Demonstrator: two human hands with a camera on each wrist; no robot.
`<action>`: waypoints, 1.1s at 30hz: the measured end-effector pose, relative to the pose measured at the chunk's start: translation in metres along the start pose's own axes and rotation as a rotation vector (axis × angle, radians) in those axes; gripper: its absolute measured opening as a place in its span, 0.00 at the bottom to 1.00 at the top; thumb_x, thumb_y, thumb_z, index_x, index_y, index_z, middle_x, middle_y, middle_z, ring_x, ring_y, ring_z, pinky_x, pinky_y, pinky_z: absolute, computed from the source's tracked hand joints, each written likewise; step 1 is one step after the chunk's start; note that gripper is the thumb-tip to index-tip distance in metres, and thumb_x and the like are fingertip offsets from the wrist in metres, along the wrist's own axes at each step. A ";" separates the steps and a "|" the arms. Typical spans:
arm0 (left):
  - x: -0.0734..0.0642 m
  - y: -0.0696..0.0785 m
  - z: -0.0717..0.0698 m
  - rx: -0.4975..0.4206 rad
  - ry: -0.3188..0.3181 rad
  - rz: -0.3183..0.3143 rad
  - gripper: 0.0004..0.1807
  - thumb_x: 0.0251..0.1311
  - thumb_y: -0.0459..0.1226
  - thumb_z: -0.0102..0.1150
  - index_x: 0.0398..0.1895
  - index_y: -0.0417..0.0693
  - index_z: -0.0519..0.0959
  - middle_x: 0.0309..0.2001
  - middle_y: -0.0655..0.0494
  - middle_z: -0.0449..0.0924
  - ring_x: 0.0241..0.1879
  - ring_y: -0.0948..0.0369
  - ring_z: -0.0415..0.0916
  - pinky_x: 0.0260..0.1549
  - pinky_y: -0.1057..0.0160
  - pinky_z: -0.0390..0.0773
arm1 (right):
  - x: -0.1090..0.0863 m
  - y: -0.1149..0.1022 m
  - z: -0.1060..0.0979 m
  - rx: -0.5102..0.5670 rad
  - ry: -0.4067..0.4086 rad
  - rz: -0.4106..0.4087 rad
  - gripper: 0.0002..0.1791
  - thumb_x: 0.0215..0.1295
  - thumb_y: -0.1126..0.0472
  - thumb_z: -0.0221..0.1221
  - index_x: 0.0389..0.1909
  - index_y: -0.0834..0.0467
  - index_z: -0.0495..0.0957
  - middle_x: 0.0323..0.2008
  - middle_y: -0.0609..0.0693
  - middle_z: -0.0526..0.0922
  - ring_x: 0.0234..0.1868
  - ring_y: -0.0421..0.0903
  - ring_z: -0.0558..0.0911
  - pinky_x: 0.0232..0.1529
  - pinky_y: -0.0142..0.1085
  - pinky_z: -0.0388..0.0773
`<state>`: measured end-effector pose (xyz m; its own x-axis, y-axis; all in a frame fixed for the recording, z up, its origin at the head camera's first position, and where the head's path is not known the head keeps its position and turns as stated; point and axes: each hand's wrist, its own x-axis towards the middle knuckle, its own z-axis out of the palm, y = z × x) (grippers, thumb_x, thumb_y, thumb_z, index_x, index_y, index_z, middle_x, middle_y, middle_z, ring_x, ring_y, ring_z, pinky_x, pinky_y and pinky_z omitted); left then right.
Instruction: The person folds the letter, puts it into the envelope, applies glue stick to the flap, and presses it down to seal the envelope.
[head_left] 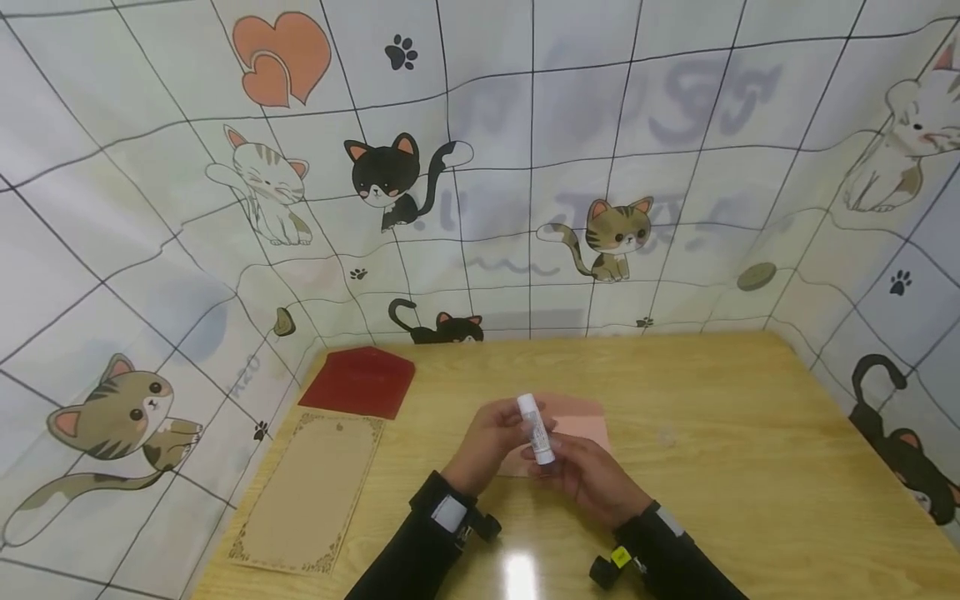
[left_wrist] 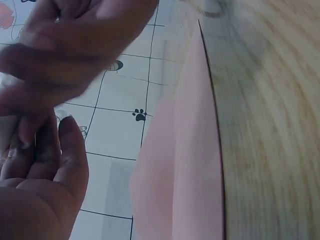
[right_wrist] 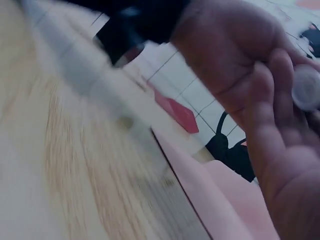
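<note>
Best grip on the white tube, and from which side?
I'd pinch the white tube across the barrel near its upper end as the head view shows it, coming from above. It's a slim, straight cylinder held at a tilt; that end sticks out clear, while the left hand and right hand crowd it lower down.

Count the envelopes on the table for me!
2. The red envelope lies far left on the table; the pink envelope lies below the left hand and right hand, which partly hide it.
</note>
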<state>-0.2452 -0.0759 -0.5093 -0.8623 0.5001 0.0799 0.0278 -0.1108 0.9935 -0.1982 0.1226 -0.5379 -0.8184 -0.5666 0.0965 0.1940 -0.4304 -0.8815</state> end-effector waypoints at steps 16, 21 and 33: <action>-0.001 0.003 0.002 0.034 0.037 -0.051 0.16 0.67 0.34 0.61 0.58 0.50 0.83 0.50 0.47 0.90 0.54 0.57 0.86 0.60 0.60 0.77 | -0.002 0.005 -0.013 -0.115 -0.003 0.004 0.21 0.81 0.63 0.47 0.69 0.68 0.69 0.54 0.47 0.88 0.55 0.41 0.87 0.59 0.39 0.83; 0.001 0.000 0.005 0.091 0.144 -0.075 0.17 0.59 0.39 0.72 0.53 0.52 0.85 0.44 0.51 0.91 0.48 0.58 0.87 0.51 0.62 0.82 | 0.000 0.001 -0.005 -0.350 0.224 0.017 0.27 0.71 0.61 0.63 0.65 0.71 0.73 0.55 0.61 0.86 0.52 0.46 0.88 0.55 0.40 0.85; 0.001 -0.006 0.011 0.180 0.216 -0.073 0.17 0.54 0.42 0.78 0.47 0.56 0.86 0.40 0.54 0.89 0.43 0.60 0.85 0.44 0.61 0.82 | 0.003 -0.002 0.012 -0.753 0.499 0.020 0.17 0.63 0.50 0.71 0.48 0.54 0.83 0.42 0.51 0.87 0.40 0.40 0.85 0.41 0.32 0.83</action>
<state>-0.2410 -0.0653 -0.5142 -0.9524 0.3046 0.0075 0.0343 0.0829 0.9960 -0.1939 0.1131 -0.5305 -0.9922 -0.1232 0.0207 -0.0511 0.2496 -0.9670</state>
